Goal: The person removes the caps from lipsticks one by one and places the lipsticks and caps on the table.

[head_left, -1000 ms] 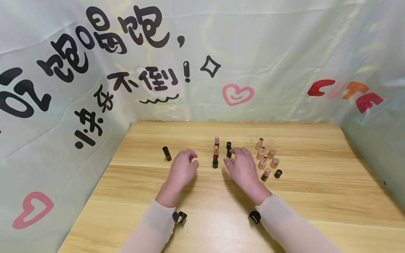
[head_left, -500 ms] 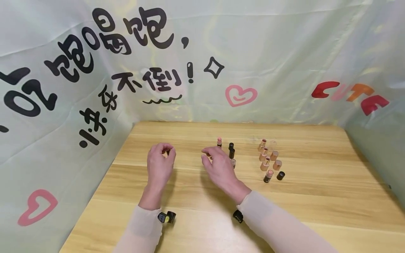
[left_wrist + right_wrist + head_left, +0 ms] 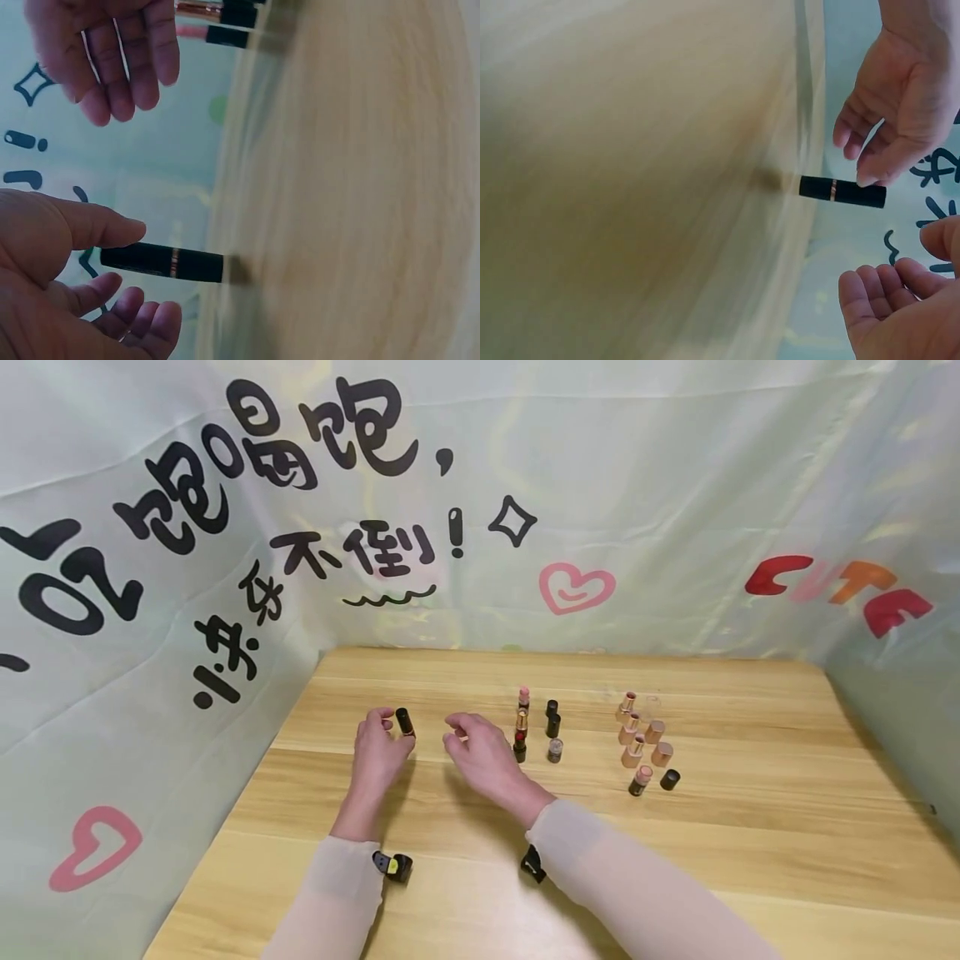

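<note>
A capped black lipstick (image 3: 405, 722) with a thin copper band stands upright on the table's left side. Around it is my left hand (image 3: 378, 746), thumb on the near side and fingers apart. In the left wrist view the thumb tip meets or overlaps the lipstick (image 3: 161, 260), while the other fingers sit just below it. My right hand (image 3: 483, 756) hovers to its right, fingers loosely bent and holding nothing. Right of that hand is a row of uncapped lipsticks: a pink one (image 3: 523, 697), a gold-topped one (image 3: 522, 720) and a red one (image 3: 520, 746).
Black caps (image 3: 553, 725) and a clear-topped cap (image 3: 555, 750) stand beside the row. Farther right are several rose-gold lipsticks (image 3: 632, 752) with caps (image 3: 662, 753), plus a pink-tipped lipstick (image 3: 641, 780) and a black cap (image 3: 671, 779). A printed cloth backdrop (image 3: 450, 627) borders the wooden table (image 3: 675, 860).
My left hand has gone left to the lipstick, covering it half a second ago; now it shows between thumb and fingers. My right hand has moved left from the caps, uncovering the row.
</note>
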A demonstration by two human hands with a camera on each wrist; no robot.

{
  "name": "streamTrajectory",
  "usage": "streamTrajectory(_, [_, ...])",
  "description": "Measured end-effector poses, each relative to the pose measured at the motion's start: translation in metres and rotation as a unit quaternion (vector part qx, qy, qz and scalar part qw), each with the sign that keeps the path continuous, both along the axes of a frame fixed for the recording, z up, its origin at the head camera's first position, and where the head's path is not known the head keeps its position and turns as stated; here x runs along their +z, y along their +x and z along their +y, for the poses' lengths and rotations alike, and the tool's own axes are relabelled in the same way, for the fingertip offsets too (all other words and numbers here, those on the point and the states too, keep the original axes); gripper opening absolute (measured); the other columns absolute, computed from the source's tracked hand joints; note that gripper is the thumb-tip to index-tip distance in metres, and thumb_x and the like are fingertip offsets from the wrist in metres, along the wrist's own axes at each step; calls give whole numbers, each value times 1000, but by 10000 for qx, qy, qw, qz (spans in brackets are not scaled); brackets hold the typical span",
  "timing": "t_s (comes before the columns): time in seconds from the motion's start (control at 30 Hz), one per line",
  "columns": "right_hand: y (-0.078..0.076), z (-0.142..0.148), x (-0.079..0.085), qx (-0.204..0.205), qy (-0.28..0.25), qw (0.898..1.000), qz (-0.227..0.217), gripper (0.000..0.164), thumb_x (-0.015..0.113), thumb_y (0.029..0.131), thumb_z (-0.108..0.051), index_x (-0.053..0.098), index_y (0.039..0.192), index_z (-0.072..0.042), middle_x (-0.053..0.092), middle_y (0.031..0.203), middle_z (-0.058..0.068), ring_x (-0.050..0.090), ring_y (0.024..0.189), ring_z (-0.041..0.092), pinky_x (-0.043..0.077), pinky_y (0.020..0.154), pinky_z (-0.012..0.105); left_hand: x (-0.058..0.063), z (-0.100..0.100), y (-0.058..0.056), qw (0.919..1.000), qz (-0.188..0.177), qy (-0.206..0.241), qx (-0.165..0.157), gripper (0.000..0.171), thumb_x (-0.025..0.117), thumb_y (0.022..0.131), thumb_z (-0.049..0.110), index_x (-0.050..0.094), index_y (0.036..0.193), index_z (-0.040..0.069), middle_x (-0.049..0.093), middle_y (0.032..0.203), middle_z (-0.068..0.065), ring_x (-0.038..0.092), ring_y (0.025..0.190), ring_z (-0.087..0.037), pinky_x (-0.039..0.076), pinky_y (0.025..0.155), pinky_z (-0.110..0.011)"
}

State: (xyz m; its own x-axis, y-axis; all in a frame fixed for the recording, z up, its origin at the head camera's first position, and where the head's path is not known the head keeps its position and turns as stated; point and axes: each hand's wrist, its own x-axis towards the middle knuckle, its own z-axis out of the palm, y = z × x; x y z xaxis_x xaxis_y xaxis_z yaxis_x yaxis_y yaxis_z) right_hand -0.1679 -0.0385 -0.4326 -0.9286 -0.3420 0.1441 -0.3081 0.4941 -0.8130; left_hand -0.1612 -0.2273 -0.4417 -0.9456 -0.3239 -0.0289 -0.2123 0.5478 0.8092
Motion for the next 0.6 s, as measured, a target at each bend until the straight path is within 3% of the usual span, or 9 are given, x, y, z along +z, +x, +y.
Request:
streamTrajectory(0.33, [-3,-18,-8,56,87,9999,-130,37,60,106,-20,65,139,-4,70,129,17,66,117,28,56,100,46,-13,-1,-12,9995,-125,-253,-139,59,73,92,6,49,145,-5,57,136,-25,56,125,-42,46,109,-55])
streamTrajectory(0.6, [-6,-24,-12,77,192,9995,-255,41,58,106,-22,63,142,-6,69,133,17,66,122,29,55,103,47,-17,-3,-15,9993,-116,-327,-145,54,74,94,7,53,142,-5,61,133,-25,59,124,-42,47,109,-55])
